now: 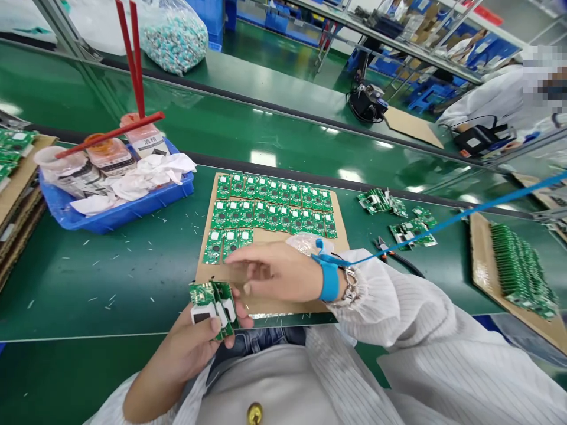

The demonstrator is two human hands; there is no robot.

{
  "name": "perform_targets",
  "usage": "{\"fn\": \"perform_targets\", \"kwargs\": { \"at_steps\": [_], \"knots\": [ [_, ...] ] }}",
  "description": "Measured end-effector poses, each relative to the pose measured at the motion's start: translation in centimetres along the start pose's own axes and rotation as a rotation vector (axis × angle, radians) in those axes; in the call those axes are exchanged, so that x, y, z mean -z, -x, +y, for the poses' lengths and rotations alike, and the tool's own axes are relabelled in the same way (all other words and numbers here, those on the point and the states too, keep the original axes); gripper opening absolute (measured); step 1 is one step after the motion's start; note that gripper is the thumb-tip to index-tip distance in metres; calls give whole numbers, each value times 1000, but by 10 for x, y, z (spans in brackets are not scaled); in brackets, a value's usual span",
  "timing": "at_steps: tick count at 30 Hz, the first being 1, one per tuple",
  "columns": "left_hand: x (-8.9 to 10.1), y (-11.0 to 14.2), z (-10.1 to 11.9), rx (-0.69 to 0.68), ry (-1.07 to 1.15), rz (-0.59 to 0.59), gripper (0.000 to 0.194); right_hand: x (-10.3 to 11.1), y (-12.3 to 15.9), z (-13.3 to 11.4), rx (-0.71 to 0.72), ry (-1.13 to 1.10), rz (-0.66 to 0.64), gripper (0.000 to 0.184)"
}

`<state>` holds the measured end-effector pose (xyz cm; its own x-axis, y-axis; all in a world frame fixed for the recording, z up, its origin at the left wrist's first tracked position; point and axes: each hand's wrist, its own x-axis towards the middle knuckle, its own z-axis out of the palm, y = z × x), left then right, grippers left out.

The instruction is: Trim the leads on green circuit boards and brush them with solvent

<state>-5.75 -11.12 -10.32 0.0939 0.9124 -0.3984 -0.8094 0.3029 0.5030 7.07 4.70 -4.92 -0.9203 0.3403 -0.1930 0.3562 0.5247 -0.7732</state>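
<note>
My left hand (188, 342) grips a small stack of green circuit boards (203, 294) near the bench's front edge, thumb on a white-framed part with a dark face. Above the cardboard sheet (283, 304) reaches my right hand (283, 271), its fingers apart and nothing visible in them. Its index finger is close to the short front row of circuit boards (214, 247); whether it touches one I cannot tell. Two longer rows lie behind, including the middle-row boards (272, 217). A blue wrist strap (330, 281) circles my right wrist, its cord running off to the right.
At left, a blue tray (119, 218) holds bottles, white tissues and red sticks. Pliers (381, 247) and loose circuit boards (414, 233) lie to the right, beyond them a cardboard tray (485, 265) of upright boards. Wire clippings dot the bench. A co-worker (491, 97) sits across.
</note>
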Motion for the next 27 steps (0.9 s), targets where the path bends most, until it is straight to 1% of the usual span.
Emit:
{"fn": "perform_targets", "kwargs": {
  "at_steps": [2, 3, 5, 9, 12, 14, 16, 18, 20, 22, 25, 27],
  "knots": [
    [-4, -2, -1, 13, 7, -52, 26, -3, 4, -5, 169, -121, -9, 39],
    [-6, -3, -1, 18, 13, -72, 25, -4, 6, -5, 224, -139, -7, 35],
    [-8, -5, -2, 19, 34, -110, 26, -7, 7, -3, 271, -177, 3, 29],
    [-10, -6, -5, 50, 97, -168, 28, -9, 8, 7, 298, -250, 90, 19],
    [-10, -5, -7, 103, 118, -199, 27, -6, 10, 13, 393, -175, 146, 9],
    [-10, -5, -9, 133, 134, -200, 26, -1, 11, 15, 475, -99, 144, 5],
    [-10, -6, -11, 171, 144, -170, 24, 6, 11, 16, 554, -23, 111, 4],
    [-11, -8, -13, 197, 141, -123, 21, 13, 12, 15, 599, 67, 49, 7],
    [-12, -9, -14, 213, 140, -78, 20, 19, 14, 14, 607, 147, -16, 10],
    [-13, -10, -15, 234, 151, -45, 20, 24, 16, 11, 610, 176, -55, 13],
    [-14, -10, -15, 278, 151, -25, 23, 32, 20, 10, 575, 79, -134, 15],
    [-15, -10, -14, 294, 132, -6, 26, 39, 21, 13, 471, -51, -189, 13]
  ]
}}
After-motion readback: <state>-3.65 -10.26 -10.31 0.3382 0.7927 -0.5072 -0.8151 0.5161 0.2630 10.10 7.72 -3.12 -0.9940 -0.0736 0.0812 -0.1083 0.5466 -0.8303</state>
